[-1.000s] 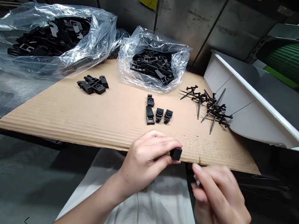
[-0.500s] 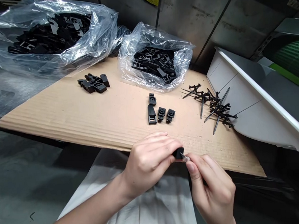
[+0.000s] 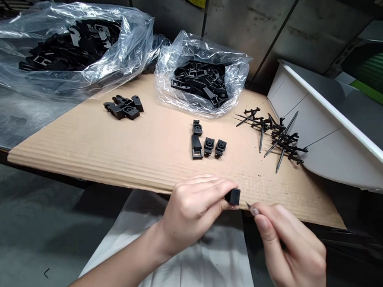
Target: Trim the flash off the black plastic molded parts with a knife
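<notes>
At the front edge of the cardboard, my left hand (image 3: 195, 210) is closed round a black plastic part (image 3: 234, 196), whose squared end sticks out past the fingertips. My right hand (image 3: 290, 245) pinches a small pointed blade (image 3: 249, 206); only its tip shows. That tip points at the plastic part with a small gap between them. Beyond my hands lie a long black clip (image 3: 196, 147) and several small black blocks (image 3: 209, 146). Farther left is a small pile of hooked black parts (image 3: 124, 107).
Two clear plastic bags, a large one (image 3: 132, 30) and a smaller one (image 3: 169, 93), hold black parts at the back. Thin black sprues (image 3: 283, 138) lie on the cardboard (image 3: 91, 149) beside a white tray (image 3: 333, 126) on the right. A white cloth (image 3: 173, 270) hangs below.
My right hand has drawn the blade away from the plastic part, to the right and slightly down. The left hand keeps its hold. The whole view has shifted slightly.
</notes>
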{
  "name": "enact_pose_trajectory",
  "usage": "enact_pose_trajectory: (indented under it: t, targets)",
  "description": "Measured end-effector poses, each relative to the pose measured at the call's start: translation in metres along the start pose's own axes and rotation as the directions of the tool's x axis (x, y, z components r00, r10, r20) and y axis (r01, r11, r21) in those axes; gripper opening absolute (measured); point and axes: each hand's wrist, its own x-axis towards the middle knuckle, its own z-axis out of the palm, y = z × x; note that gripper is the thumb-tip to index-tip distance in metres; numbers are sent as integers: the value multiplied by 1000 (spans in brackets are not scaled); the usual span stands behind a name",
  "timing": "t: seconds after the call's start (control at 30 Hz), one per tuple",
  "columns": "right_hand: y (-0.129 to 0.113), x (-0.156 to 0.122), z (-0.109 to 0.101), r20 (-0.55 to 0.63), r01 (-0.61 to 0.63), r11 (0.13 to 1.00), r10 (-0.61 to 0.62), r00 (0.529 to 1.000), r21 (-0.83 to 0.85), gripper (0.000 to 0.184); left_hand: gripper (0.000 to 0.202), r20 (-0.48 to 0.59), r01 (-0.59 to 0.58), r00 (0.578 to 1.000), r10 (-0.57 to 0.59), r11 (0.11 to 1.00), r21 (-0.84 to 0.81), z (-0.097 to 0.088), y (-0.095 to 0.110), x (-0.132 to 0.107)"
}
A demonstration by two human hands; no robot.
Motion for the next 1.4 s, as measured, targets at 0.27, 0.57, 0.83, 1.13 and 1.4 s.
enact_pose_trajectory:
  t: [0.27, 0.57, 0.83, 1.13, 1.4]
  targets:
    - [-3, 2, 9, 65, 10, 999, -7, 998, -49, 13, 15, 21, -43, 999, 42, 998, 46, -3, -1, -1]
    - [-5, 1, 6, 96, 9, 998, -2, 995, -67, 12, 16, 20, -56, 998, 55, 997, 58, 0, -3, -3]
    - [19, 5, 3, -104, -108, 960, 83, 991, -260, 11, 19, 25, -68, 997, 69, 997, -46, -1, -4, -6]
    - [3, -8, -2, 20, 7, 999, -6, 1000, -39, 16, 16, 0, -49, 999, 49, 999, -14, 1, -2, -4]
    - [2, -3, 6, 90, 28, 995, -20, 996, -92, 14, 17, 24, -62, 998, 62, 998, 6, 0, -2, -6]
